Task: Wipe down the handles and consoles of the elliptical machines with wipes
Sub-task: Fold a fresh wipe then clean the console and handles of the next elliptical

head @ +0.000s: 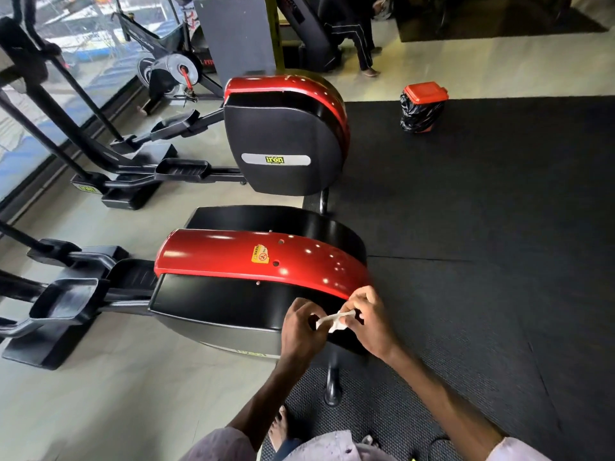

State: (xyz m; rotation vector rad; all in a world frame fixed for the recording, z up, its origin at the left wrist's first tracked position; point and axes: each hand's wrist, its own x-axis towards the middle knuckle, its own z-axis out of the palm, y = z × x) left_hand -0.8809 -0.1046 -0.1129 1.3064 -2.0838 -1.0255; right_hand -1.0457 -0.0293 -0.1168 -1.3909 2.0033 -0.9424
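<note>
Where both hands pinch (ends apart): wipe (334, 321) stretched crosswise.

A single wide-angle camera, worn on the person's head, looks forward and steeply down, so the left hand (304, 327) and right hand (369, 322) sit close beneath it in the lower middle of the view, with the forearms running up from the bottom edge. Just beyond the hands lies the glossy red-and-black rear housing of the nearest elliptical machine (263, 264), with a second matching red-and-black elliptical housing (286, 134) farther off toward the middle of the view. The lens bends the edges, taking in the window glass (20, 134) at far left and the dark rubber floor mat (482, 211) at right; there is only this one view.
</note>
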